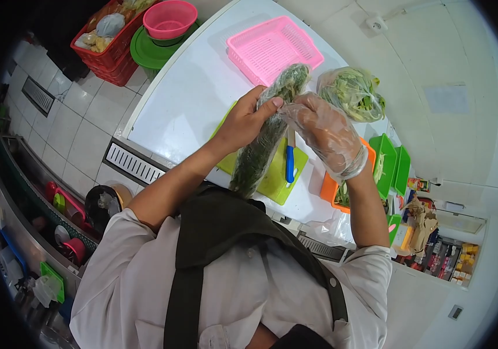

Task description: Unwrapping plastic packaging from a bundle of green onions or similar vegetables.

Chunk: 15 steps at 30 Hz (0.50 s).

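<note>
A long bundle of green vegetables in clear plastic wrap (260, 150) is held up over the table, slanting from my chest toward the far side. My bare left hand (251, 115) grips it around its upper half, thumb on top. On my right hand (325, 128) is a clear plastic glove; its fingers pinch the wrap beside my left thumb. Beneath the bundle lies a green cutting board (271, 187). A knife with a blue handle (290, 163) rests on the board, its blade partly hidden by my right hand.
Beyond my hands stands a pink plastic basket (271, 41) on the white table (175, 96). A bag of leafy vegetables (351, 94) sits near the wall. To the right are an orange container (328, 187) and green bins (384, 159). Red crates (114, 65) stand on the floor at left.
</note>
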{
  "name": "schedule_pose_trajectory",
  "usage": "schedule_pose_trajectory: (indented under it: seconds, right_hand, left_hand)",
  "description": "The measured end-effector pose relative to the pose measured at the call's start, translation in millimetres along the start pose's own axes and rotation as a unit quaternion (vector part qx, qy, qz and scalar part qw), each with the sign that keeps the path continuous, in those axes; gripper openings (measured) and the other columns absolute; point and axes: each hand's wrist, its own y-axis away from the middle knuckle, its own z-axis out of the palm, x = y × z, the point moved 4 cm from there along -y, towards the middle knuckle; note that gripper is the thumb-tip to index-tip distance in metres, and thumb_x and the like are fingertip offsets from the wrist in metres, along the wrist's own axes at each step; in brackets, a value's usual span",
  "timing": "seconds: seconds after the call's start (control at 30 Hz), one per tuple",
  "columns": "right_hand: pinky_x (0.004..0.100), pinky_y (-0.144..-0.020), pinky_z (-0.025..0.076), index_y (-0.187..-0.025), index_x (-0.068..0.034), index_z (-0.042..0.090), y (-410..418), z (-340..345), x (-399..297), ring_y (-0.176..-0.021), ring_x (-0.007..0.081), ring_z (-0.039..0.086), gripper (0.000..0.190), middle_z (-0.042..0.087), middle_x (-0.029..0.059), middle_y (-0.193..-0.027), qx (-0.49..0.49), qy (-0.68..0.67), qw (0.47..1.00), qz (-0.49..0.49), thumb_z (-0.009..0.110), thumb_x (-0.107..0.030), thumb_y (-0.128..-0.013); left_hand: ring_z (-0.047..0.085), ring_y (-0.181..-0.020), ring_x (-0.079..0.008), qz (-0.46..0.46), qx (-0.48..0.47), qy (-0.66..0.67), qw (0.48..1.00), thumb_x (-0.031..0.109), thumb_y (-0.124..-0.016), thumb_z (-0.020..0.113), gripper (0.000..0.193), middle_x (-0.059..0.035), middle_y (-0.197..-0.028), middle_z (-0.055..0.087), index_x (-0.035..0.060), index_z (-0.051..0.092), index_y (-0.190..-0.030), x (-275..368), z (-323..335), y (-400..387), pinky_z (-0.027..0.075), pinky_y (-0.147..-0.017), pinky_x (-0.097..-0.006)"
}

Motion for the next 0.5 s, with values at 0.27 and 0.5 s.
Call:
schedule_pose_trajectory:
  seconds: [0.27, 0.5]
  right_hand:
    - [0.0348, -0.073, 0.054, -0.113, -0.004, 0.059, -0.5, 10.7, 6.3, -0.081, 0.0286, 0.066, 0.025, 0.067, 0.0138, -0.092, 0.059, -0.308, 0.945, 0.091, 0.066, -0.004, -0.089]
    - [0.0414, -0.064, 0.048, -0.106, -0.005, 0.052, -5.4, 10.5, 0.4, -0.067, 0.0316, 0.060, 0.021, 0.061, 0.0117, -0.078, 0.064, -0.225, 0.967, 0.102, 0.063, -0.002, -0.088]
  left_hand:
    - [0.059, -0.088, -0.0078, 0.077, -0.011, -0.005, 0.997, 0.018, -0.097, 0.058, 0.027, -0.0031, -0.094, 0.065, -0.0002, 0.059, -0.118, 26.6, 4.6, 1.1, 0.049, -0.078, -0.0261]
    - [0.059, -0.077, -0.0091, 0.043, -0.083, -0.123, 0.988, 0.021, -0.095, 0.061, 0.025, -0.0034, -0.080, 0.064, -0.0010, 0.063, -0.108, 46.3, -6.4, -16.4, 0.048, -0.069, -0.0315]
